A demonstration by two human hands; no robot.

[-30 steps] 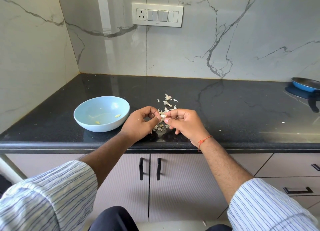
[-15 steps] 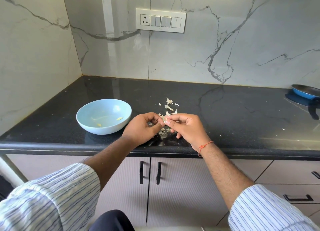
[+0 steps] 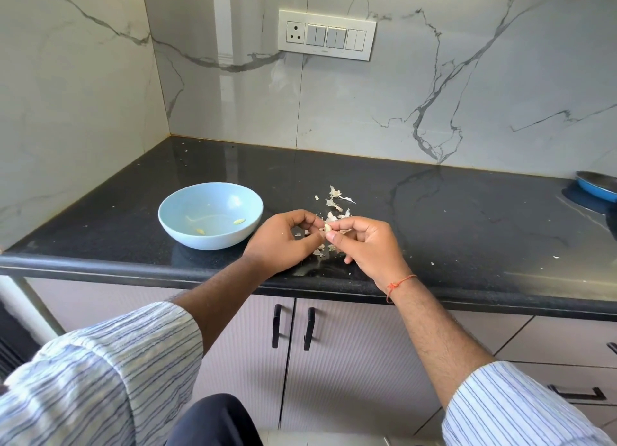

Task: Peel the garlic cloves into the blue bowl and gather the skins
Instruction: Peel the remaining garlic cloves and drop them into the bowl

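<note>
while the blue bowl [image 3: 210, 215] sits left on the bench [image 3: 434, 218], left hand [image 3: 283, 241] and right hand [image 3: 367, 248] both pinch one garlic clove [image 3: 327, 227] in curled fingers above loose skins [image 3: 337, 201].

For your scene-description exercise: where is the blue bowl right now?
In the head view, the blue bowl sits on the black counter left of centre, just left of the left hand, with the garlic skins to its right.

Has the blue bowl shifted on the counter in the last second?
No. The bowl sits at the same spot near the counter's front edge; only the camera moved.
</note>
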